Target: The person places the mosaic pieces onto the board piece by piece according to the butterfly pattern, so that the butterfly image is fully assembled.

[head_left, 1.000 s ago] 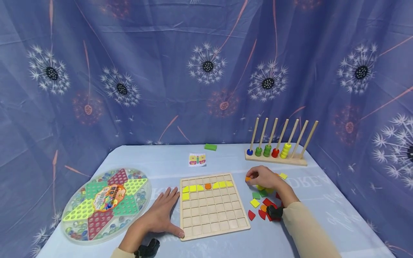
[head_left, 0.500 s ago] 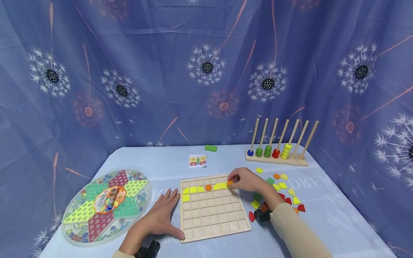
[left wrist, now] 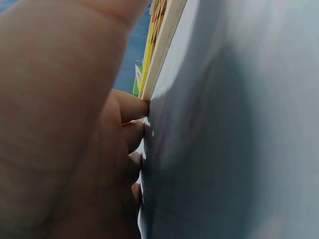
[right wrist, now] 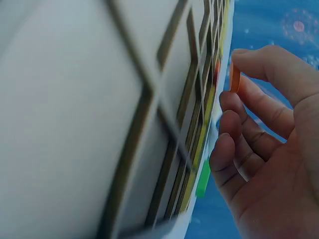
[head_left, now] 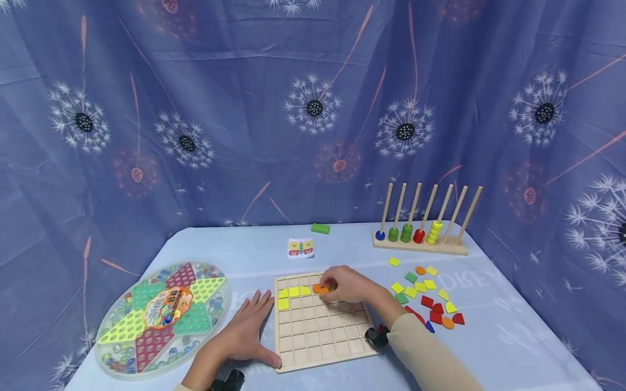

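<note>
The wooden grid board [head_left: 305,341] lies in front of me in the head view. Yellow pieces [head_left: 294,291] and an orange disc [head_left: 315,288] sit in its far rows. My left hand [head_left: 244,328] rests along the board's left side, fingers spread, thumb at the near corner; the left wrist view has its fingertips by the board's edge. Above the far row, my right hand [head_left: 346,285] pinches a second orange disc [right wrist: 235,77] between thumb and index finger, close beside the first. This hand hides the row's right part.
Loose pieces, such as a red square [head_left: 436,316], lie scattered right of the board. Behind it are a butterfly picture card [head_left: 307,255] and a green block [head_left: 320,228]. A peg abacus [head_left: 420,246] stands back right; a round star-patterned marble game board [head_left: 155,347] lies left.
My right hand has carried the orange disc left from the loose pieces, over the board's far right corner, to beside the first disc. The left hand stays at the board's left side.
</note>
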Available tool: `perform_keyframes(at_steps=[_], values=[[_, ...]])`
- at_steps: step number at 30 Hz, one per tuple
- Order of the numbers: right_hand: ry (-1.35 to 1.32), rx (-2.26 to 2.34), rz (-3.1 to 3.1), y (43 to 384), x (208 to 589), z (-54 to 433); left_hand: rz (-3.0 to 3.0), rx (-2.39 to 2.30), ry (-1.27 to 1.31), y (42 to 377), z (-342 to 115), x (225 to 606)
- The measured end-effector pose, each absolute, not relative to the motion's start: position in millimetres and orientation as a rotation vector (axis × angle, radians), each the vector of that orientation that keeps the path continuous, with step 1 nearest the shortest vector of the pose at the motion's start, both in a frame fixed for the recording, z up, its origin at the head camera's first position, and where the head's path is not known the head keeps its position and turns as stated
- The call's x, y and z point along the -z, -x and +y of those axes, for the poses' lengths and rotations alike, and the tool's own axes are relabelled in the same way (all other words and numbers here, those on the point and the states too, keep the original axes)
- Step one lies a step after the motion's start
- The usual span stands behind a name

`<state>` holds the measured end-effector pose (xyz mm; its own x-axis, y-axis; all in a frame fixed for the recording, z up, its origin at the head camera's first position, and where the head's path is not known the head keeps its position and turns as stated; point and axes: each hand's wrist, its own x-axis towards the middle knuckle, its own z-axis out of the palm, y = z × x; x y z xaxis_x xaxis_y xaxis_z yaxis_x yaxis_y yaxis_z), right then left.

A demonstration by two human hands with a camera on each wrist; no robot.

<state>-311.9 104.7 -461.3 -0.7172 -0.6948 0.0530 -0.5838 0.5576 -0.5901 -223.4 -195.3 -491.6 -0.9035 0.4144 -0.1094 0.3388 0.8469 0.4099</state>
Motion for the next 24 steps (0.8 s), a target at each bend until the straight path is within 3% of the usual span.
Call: perform_keyframes(at_steps=[24], values=[[1.154, 0.579, 2.724, 307, 467, 31, 2.818, -0.591, -0.626, 224, -198, 489]])
